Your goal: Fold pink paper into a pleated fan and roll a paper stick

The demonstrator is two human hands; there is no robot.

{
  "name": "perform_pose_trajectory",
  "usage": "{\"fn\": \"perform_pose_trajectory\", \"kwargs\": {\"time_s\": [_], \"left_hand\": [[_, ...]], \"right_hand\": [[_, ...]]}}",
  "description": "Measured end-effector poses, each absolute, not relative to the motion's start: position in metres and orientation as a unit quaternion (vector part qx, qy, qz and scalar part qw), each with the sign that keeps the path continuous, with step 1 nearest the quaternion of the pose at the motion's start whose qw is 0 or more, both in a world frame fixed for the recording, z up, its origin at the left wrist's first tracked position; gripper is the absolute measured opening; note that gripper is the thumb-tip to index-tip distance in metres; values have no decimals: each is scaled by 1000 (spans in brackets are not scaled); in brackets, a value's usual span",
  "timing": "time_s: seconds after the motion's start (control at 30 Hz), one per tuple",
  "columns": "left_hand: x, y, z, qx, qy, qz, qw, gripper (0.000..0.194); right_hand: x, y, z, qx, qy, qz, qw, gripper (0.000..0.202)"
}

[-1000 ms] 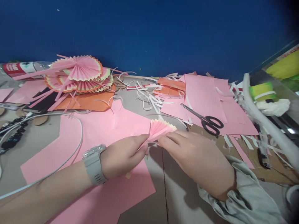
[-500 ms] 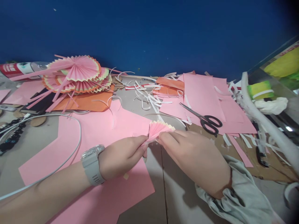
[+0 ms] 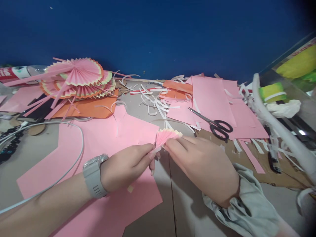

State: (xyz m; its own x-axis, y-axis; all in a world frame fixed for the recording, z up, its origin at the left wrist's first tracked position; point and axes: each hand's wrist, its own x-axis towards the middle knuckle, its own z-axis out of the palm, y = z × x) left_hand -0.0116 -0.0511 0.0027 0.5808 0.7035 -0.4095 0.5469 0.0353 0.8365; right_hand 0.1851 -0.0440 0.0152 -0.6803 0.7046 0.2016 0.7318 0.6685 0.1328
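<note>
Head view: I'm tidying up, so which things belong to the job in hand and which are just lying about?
Likely the job's:
- pleated pink paper, held by left hand and right hand
- scissors
- pink sheet

Seemingly just lying about:
- bottle
- white cable
- crumpled white wad

A grey surface (image 3: 190, 220) carries pink paper (image 3: 101, 133) and cardboard (image 3: 274, 177).

Bottle (image 3: 22, 71), cable (image 3: 82, 141) and scissors (image 3: 213, 125) below a blue wall (image 3: 153, 36)
The red-labelled bottle lies at the upper left; the white cable loops down the frame's left. The scissors, right of centre, have black handles. Cardboard (image 3: 291, 176) lies at the lower right, and a crumpled tissue (image 3: 283, 110) near the right edge.
</note>
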Motion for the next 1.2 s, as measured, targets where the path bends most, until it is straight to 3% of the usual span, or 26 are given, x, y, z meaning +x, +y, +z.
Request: {"fn": "perform_pose_trajectory", "kwargs": {"time_s": [0.37,0.63,0.97,1.2], "left_hand": [[-6,-48,1,708,484,142,495,25],[-5,-51,2,754,452,97,467,42],[-4,-52,5,756,516,54,399,39],[-4,-54,11,750,499,72,429,41]], "right_hand": [[183,-48,9,-337,-933,-59,109,9],[184,-47,11,-384,-916,-60,105,8],[181,-53,11,-442,-890,-58,92,13],[180,-59,12,-452,-879,-82,126,15]]}}
